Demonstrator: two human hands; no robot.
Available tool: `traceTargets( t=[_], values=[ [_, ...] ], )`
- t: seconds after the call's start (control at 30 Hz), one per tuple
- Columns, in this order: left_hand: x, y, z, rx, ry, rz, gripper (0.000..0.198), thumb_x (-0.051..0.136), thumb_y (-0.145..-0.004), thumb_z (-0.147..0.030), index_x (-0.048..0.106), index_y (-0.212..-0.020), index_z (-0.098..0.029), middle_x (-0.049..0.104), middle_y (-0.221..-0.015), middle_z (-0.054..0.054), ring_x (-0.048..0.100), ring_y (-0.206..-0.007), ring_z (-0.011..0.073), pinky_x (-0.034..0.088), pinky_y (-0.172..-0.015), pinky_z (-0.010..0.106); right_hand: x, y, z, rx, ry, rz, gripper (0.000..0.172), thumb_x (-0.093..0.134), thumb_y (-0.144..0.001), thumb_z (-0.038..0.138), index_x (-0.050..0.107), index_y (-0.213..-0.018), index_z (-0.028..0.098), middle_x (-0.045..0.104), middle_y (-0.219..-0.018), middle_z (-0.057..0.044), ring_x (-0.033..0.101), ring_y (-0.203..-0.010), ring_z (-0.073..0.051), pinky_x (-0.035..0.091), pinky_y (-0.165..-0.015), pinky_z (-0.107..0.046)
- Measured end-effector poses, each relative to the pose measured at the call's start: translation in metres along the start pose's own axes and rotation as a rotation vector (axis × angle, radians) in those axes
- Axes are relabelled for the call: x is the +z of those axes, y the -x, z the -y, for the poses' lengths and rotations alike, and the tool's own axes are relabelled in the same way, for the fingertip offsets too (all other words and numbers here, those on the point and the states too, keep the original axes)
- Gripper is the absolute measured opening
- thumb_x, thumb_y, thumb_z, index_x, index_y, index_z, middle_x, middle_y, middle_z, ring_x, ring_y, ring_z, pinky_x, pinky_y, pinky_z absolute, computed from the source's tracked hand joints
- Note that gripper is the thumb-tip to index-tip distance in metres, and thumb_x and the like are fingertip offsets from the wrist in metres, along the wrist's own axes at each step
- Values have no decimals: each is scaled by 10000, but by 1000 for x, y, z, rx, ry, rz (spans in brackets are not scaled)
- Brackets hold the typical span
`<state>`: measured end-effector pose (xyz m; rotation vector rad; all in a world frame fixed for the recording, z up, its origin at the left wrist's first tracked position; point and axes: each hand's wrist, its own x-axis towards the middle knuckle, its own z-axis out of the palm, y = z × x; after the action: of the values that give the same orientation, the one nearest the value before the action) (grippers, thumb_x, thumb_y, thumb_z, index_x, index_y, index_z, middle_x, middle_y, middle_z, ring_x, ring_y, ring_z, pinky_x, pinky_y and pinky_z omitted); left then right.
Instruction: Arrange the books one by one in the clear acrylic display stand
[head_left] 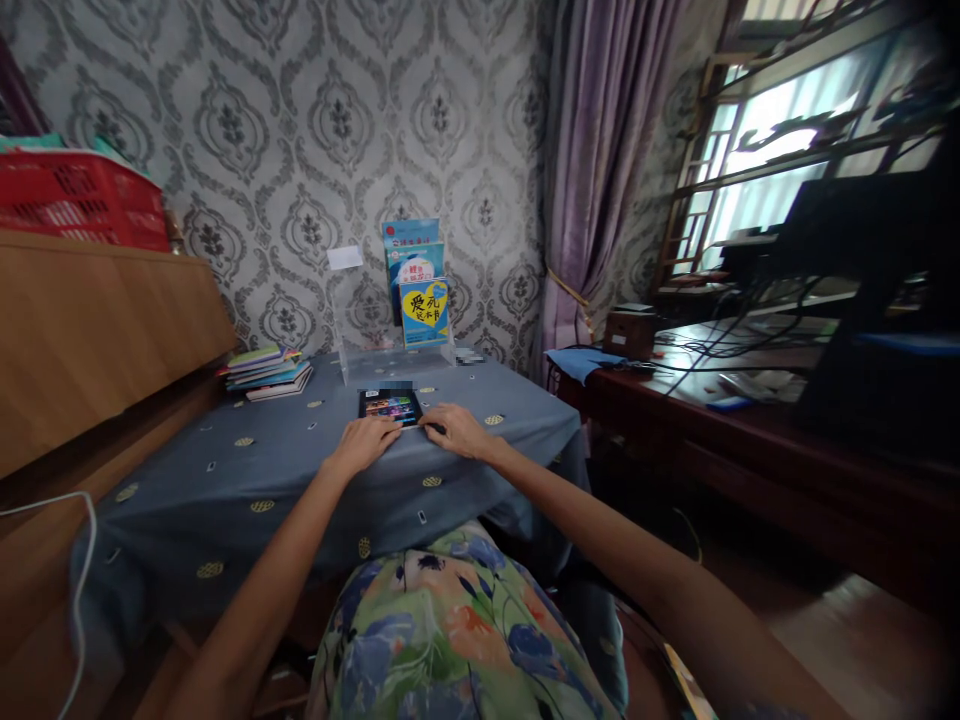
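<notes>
A dark book with a colourful cover (390, 405) lies flat on the blue patterned tablecloth (262, 470). My left hand (365, 440) rests palm down at its near left corner, fingers together and touching the edge. My right hand (456, 430) lies at its near right corner, fingers curled onto the edge. Both arms reach forward over my floral-clothed lap. Behind the book stands a clear acrylic rack (397, 355) holding blue booklets (417, 280), the front one bearing a yellow heart.
A stack of books (266, 372) sits at the table's far left beside a wooden cabinet (90, 330) topped by a red crate (79, 200). To the right is a dark wooden desk (750, 420) with cables and black equipment. A purple curtain (600, 150) hangs behind.
</notes>
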<state>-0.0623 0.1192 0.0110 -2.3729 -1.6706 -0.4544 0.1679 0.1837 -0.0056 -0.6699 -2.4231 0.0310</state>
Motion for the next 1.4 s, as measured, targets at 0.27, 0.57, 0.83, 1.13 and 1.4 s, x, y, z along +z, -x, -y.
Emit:
traceTargets(
  t=[0.27, 0.57, 0.83, 1.13, 1.4],
  values=[
    [-13, 29, 37, -94, 19, -20, 305, 511, -1003, -360, 756, -1169, -283, 695, -1316, 43, 646, -1218, 258, 480, -1034, 362, -1, 2, -1, 18, 2, 0, 265, 561, -900, 164, 761, -1071, 199, 765, -1069, -85, 668, -1052, -245, 463, -998, -364],
    [-4, 23, 39, -154, 67, -48, 312, 500, -1001, -327, 747, -1184, -270, 710, -1293, 25, 646, -1212, 224, 464, -1048, 319, -4, -1, 2, 54, -16, -3, 256, 563, -881, 164, 771, -1028, 189, 773, -1035, -86, 681, -996, -249, 484, -927, -348],
    [3, -11, 54, -261, 57, 27, 328, 589, -986, -389, 639, -1240, -188, 660, -1256, 103, 651, -1103, 240, 533, -969, 468, 9, -16, 44, -11, -57, 53, 245, 561, -931, 231, 768, -1044, 166, 768, -1052, -116, 674, -995, -252, 472, -904, -333],
    [14, -61, 90, -235, 97, 104, 337, 620, -970, -374, 614, -1242, -175, 630, -1258, 98, 644, -1077, 236, 561, -915, 453, 34, -71, 51, -101, -146, 206, 273, 600, -924, 186, 735, -1159, 151, 771, -1051, -120, 696, -966, -238, 488, -893, -328],
    [32, -70, 106, -198, 148, 105, 368, 466, -1013, -337, 599, -1339, -229, 628, -1398, 90, 569, -1307, 261, 438, -1114, 435, 37, -92, -20, -140, -315, 279, 303, 560, -950, 143, 727, -1195, 205, 754, -1203, -45, 687, -1133, -169, 483, -987, -252]
  ],
)
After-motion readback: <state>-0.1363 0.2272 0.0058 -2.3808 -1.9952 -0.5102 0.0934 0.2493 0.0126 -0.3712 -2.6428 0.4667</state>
